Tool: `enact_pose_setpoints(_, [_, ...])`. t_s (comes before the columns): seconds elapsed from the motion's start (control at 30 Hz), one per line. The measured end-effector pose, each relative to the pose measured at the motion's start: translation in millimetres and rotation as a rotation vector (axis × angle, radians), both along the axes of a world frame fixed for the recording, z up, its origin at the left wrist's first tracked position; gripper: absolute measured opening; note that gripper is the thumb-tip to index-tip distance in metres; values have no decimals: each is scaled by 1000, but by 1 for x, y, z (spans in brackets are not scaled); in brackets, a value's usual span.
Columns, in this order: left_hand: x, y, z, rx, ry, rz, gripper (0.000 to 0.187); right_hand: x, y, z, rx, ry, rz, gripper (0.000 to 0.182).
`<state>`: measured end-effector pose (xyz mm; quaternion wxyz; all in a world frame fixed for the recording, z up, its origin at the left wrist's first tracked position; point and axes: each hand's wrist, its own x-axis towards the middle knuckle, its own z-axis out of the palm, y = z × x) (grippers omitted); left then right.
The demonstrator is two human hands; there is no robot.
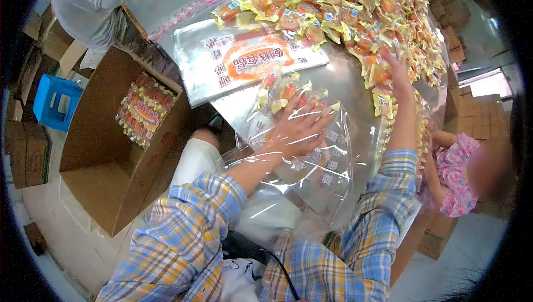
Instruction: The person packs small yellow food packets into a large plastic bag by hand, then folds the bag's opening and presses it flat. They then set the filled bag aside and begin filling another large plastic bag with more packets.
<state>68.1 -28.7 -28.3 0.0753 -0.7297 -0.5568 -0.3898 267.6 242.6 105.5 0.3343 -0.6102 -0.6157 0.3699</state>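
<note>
My left hand reaches inside a large clear plastic bag with printed lettering. Its fingers are spread over a few individually wrapped cakes at the far end of the bag. At the edge of a big pile of yellow-edged wrapped cakes, my right hand is raised with fingers stretched out. Its palm side faces a wrapped cake, which the fingers overlap in this view.
A stack of flat printed bags lies on the metal table. Left of my legs stands an open cardboard box with a filled pack inside. Beyond it is a blue stool. Other people sit at upper left and right.
</note>
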Motion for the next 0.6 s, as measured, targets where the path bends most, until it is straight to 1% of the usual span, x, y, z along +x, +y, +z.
enact_pose_setpoints(0.07, [-4, 1, 3, -4, 16, -6, 50, 2, -3, -6, -235, 58, -16, 125])
enact_pose_setpoints(0.13, [-5, 1, 5, -2, 16, 4, 50, -5, -1, -40, -125, -18, 115, 123])
enact_pose_setpoints(0.2, [-2, 0, 3, 11, 23, 23, 49, -11, -5, -59, -10, -52, 200, 123])
enact_pose_setpoints(0.27, [-3, 0, 4, 10, 21, 25, 49, -9, 18, -83, 137, -304, 242, 125])
enact_pose_setpoints(0.33, [-1, 0, 3, 9, 13, 17, 48, -11, 19, -96, 416, -678, 271, 127])
enact_pose_setpoints(0.37, [-1, 2, 3, 7, 14, 15, 48, -9, 22, -96, 347, -707, 203, 127])
enact_pose_setpoints(0.43, [-2, 0, 0, -5, 20, 3, 50, -31, -5, -72, 199, -758, 73, 127])
enact_pose_setpoints(0.47, [-2, -1, -1, -12, 26, -8, 53, -21, 6, -81, 222, -661, 99, 126])
enact_pose_setpoints(0.5, [-4, 0, -1, -14, 34, -18, 56, -15, 13, -89, 226, -624, 160, 124])
enact_pose_setpoints(0.57, [-5, -1, -2, -31, 38, -14, 56, -6, 22, -100, 235, -555, 274, 122])
enact_pose_setpoints(0.6, [-3, 0, -2, -36, 34, -14, 55, -8, 16, -99, 245, -623, 325, 117])
